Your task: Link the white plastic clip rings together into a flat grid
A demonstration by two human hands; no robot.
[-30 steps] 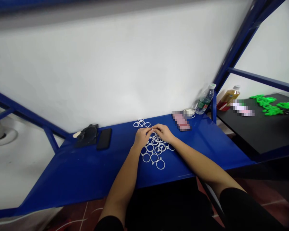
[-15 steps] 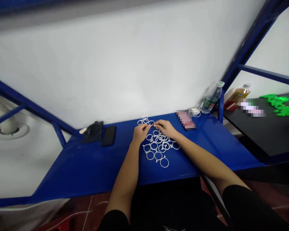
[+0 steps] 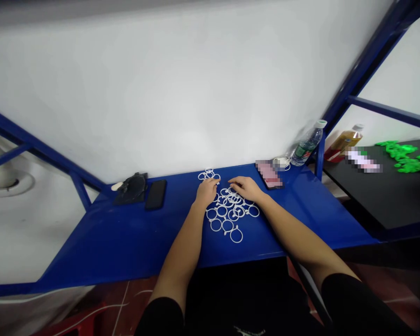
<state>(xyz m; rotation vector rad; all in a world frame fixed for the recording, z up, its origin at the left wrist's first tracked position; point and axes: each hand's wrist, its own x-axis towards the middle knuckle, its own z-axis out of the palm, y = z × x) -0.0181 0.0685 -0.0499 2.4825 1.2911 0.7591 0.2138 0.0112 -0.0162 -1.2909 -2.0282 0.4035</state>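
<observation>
Rings (image 3: 229, 212) of white plastic lie scattered in a loose heap at the middle of the blue bench (image 3: 126, 242), toward its far edge. They are thin, open hoops, all much the same size, some overlapping and some lying singly. The nearest one (image 3: 236, 235) sits a little apart from the heap and shows a small nub on its rim. A smaller cluster of rings (image 3: 208, 175) lies farther back, close to the white wall.

The left hand (image 3: 207, 190) rests on the bench at the left far corner of the heap, between it and the smaller cluster. Its fingers are curled down, and I cannot tell whether its grip holds a ring. The right hand (image 3: 247, 187) lies palm down over the far right part of the heap. Its fingers are stretched out toward the left, its grip spread and pinching nothing that shows. The two hands are near each other but apart.

Left of the hands, a black phone (image 3: 156, 194) lies flat beside a dark pouch (image 3: 131, 189). At the far right corner stands a clear water bottle (image 3: 306, 144), with a blurred pinkish item (image 3: 269, 173) just near of it. On the black bench (image 3: 371, 196) to the right lie green plastic parts (image 3: 404, 156) and an amber drink bottle (image 3: 346, 137).
</observation>
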